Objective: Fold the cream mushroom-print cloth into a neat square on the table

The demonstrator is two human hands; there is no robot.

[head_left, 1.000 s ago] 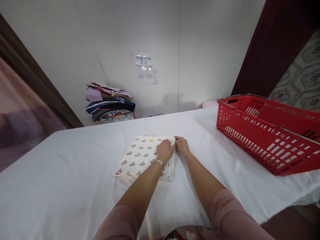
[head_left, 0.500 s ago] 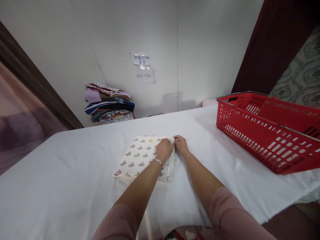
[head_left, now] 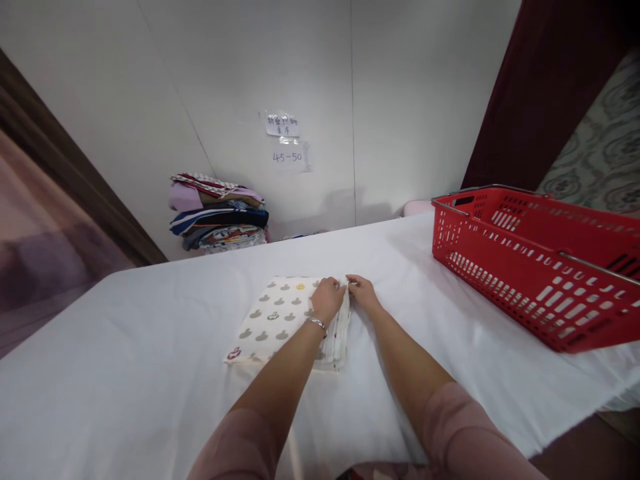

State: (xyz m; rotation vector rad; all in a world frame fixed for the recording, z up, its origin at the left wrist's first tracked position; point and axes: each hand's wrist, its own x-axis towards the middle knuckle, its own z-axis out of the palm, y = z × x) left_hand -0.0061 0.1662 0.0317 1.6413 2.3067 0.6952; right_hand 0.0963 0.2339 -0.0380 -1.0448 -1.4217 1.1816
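A folded white cloth (head_left: 273, 317) with grey, yellow, green and dark red printed motifs lies flat on the white-covered table (head_left: 165, 373). Its layered edges show along the right side. My left hand (head_left: 329, 298), with a silver bracelet at the wrist, rests on the cloth's far right part, fingers pinched at the edge. Just beside it my right hand (head_left: 362, 292) pinches the far right corner of the same cloth. The two sets of fingertips almost meet there, and the fold between them is partly hidden.
A red plastic basket (head_left: 500, 267) with metal handles stands on the table at the right. Behind the table's far edge, at the left, is a stack of folded clothes (head_left: 220, 217). Two paper notes (head_left: 287, 157) hang on the wall. Curtains flank both sides.
The view has shifted slightly, so the scene sits a little lower. Both hands stay at the cloth's far right corner, and the layers along its right edge look more fanned out.
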